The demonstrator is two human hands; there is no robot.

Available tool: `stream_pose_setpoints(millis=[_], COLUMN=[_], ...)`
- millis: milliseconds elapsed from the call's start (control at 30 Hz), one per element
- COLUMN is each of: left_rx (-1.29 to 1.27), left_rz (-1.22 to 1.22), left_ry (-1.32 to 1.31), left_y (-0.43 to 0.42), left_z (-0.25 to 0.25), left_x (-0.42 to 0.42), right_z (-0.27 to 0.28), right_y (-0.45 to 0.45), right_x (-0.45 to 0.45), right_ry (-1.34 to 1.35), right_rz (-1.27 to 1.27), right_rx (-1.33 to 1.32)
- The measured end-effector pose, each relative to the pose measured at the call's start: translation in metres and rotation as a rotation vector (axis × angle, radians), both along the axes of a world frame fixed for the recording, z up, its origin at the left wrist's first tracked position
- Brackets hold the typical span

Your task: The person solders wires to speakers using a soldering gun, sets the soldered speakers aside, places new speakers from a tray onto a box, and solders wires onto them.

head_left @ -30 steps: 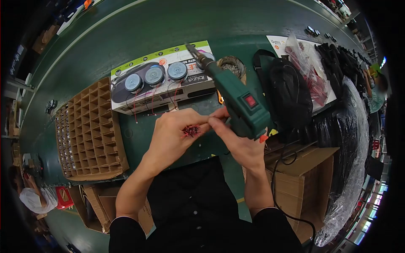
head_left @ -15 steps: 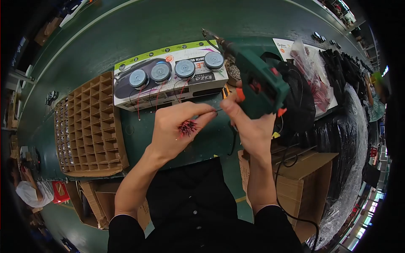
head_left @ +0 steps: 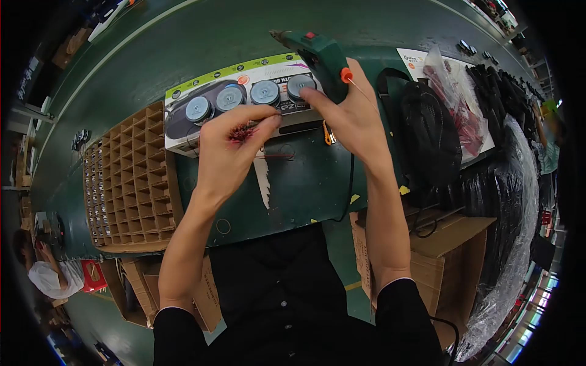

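Note:
My left hand (head_left: 229, 137) is closed around a bundle of short red and black wires (head_left: 240, 133), whose ends stick out beside the thumb. Its fingertips pinch together near the front of a printed box (head_left: 177, 144). On that box stand several small round speakers (head_left: 265, 93) in a row. My right hand (head_left: 357, 119) grips a green soldering gun (head_left: 326, 61) with an orange knob, its metal tip pointing up and left above the box. The right thumb reaches over the edge of the rightmost speaker (head_left: 300, 85); whether it touches is unclear.
To the left lies a divided cardboard tray (head_left: 174, 201) with small parts in its far-left cells. A pale jagged strip (head_left: 262, 180) and an orange cutter (head_left: 329, 133) lie on the green table. A black bag (head_left: 430, 134) is at right; open cartons (head_left: 452, 250) stand below. Another person sits far left.
Both hands have moved up toward the box. The soldering gun has swung up and left, with its tip past the box's back edge. The jagged strip and orange cutter show more fully.

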State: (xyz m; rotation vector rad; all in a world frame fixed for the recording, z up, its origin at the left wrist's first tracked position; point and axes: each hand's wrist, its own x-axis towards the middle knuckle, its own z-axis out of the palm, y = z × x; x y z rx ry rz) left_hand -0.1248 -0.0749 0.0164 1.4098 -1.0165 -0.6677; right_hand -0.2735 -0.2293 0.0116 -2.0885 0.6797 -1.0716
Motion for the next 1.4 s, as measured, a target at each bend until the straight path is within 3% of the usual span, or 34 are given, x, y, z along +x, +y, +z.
stream_pose_setpoints(millis=[33,67,133,200,400,667,833,933,1167,1233,1400], left_rx=[-0.097,-0.196,-0.205,-0.248,-0.237,-0.245,-0.243,-0.255,-0.264,-0.276,-0.281], left_rz=[0.048,0.101,0.118,0.138,0.074,0.079,0.076,0.091,0.117,0.124,0.127], left_ry=[-0.352,-0.705,-0.794,-0.945,-0.946,-0.942,-0.944,-0.985,-1.015,-1.024,-1.033], left_y=[-0.004,-0.008,-0.014,-0.021,-0.031,-0.034,-0.034,-0.035,-0.036,-0.038,-0.038], left_z=[-0.001,-0.001,-0.001,-0.005,-0.015,-0.020,-0.021,-0.023,-0.028,-0.028,-0.028], left_x=[0.004,0.008,0.007,0.008,0.012,0.012,0.011,0.011,0.010,0.010,0.010], right_z=[0.005,0.013,0.016,0.013,0.003,-0.010,-0.031,-0.031,-0.035,-0.030,-0.022], right_y=[0.006,0.020,0.051,0.077,0.114,0.109,0.106,0.108,0.110,0.112,0.120], right_x=[-0.006,-0.015,-0.042,-0.070,-0.112,-0.100,-0.099,-0.103,-0.102,-0.106,-0.115], right_ry=[0.002,-0.120,-0.302,-0.320,-0.242,-0.128,-0.092,-0.031,-0.077,0.057,-0.241], right_rz=[-0.002,-0.025,-0.089,-0.156,-0.145,-0.133,-0.138,-0.179,-0.148,-0.162,-0.110], right_rx=[0.001,0.190,0.491,0.591,0.662,0.669,0.315,0.430,0.378,0.433,0.554])
